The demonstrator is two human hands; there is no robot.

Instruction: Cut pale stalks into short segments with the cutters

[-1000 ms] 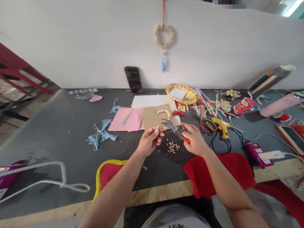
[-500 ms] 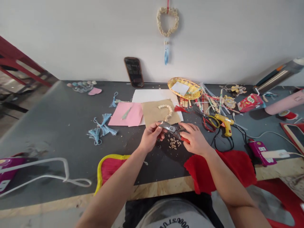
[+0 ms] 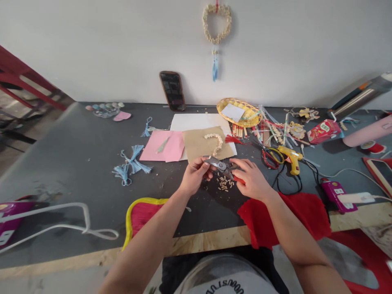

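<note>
My right hand (image 3: pixel 251 177) is wrapped round the red handles of a pair of pruning shears (image 3: pixel 221 165), whose metal blades point left. My left hand (image 3: pixel 196 175) is closed at the blade tips, pinching a small pale stick (image 3: pixel 210 157) that shows only at its end. Below the shears, several short cut pieces of stick (image 3: pixel 225 183) lie scattered on the dark table. Just beyond my hands, a curved row of cream pieces (image 3: pixel 219 143) rests on brown paper (image 3: pixel 196 143).
A yellow basket (image 3: pixel 254 121) stands at the back, with straws and sticks beside it. To the right are a yellow glue gun (image 3: pixel 290 159), a drink carton (image 3: pixel 323 131) and a red cloth (image 3: pixel 294 216). Blue tassels (image 3: pixel 134 161) lie left of pink paper (image 3: pixel 153 152). A phone (image 3: pixel 173 92) leans on the wall.
Both hands and the shears keep nearly the same place and grip. The view has tilted very slightly. The cut pieces below look a little differently spread.
</note>
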